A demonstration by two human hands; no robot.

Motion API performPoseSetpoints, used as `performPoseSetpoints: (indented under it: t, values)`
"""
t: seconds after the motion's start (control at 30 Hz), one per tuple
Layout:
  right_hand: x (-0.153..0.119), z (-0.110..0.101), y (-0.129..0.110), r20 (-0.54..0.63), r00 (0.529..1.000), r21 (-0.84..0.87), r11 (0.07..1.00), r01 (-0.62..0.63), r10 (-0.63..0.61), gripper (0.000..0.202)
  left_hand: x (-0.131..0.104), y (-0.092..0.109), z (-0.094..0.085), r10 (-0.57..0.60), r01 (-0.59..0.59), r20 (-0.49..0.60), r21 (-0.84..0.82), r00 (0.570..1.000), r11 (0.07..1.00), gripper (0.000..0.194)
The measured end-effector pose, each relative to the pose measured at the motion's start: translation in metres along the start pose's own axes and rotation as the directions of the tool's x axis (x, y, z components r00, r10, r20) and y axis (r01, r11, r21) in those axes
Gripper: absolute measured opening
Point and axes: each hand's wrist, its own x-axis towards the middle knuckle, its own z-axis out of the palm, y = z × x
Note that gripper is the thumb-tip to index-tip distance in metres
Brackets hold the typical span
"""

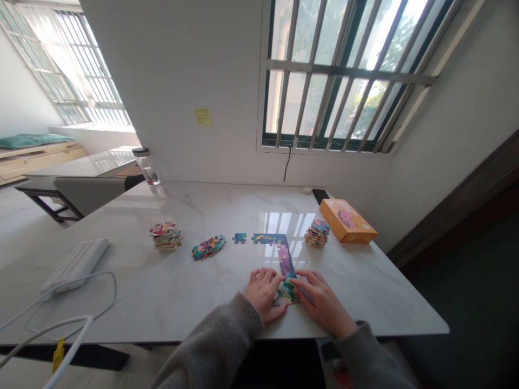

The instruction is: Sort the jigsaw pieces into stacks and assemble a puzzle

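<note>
A partly joined jigsaw puzzle [285, 258] lies on the table, a strip along the top bending down a purple right side. At its lower end is a green and yellow puzzle piece [287, 292], partly hidden by fingers. My left hand [264, 292] has its index finger and thumb at the piece's left side, the other fingers bent on the tabletop. From the right, my right hand [318, 298] grips the piece's edge with fingertips and thumb. Left of the top strip lies a separate teal puzzle piece [239, 238].
A stack of puzzle pieces [317, 233] stands near an orange box [347, 220] on the right. Leftward are spread pieces [208, 247], another stack [165, 236], a white power strip [77, 265] with cables, and a clear bottle [148, 166]. The white table's front edge [413, 334] is close.
</note>
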Motion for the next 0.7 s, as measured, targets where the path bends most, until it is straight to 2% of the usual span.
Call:
performPoseSetpoints:
  t: [0.27, 0.7]
  values:
    - [-0.001, -0.003, -0.007, 0.049, 0.998, 0.012, 0.999, 0.034, -0.035, 0.033, -0.009, -0.011, -0.004, -0.003, 0.012, 0.086, -0.109, 0.996, 0.994, 0.03]
    - [0.001, -0.004, -0.011, 0.075, 0.996, 0.018, 0.999, 0.04, -0.042, 0.033, -0.006, -0.019, 0.0, 0.099, -0.081, 0.116, -0.145, 0.988, 0.986, 0.018]
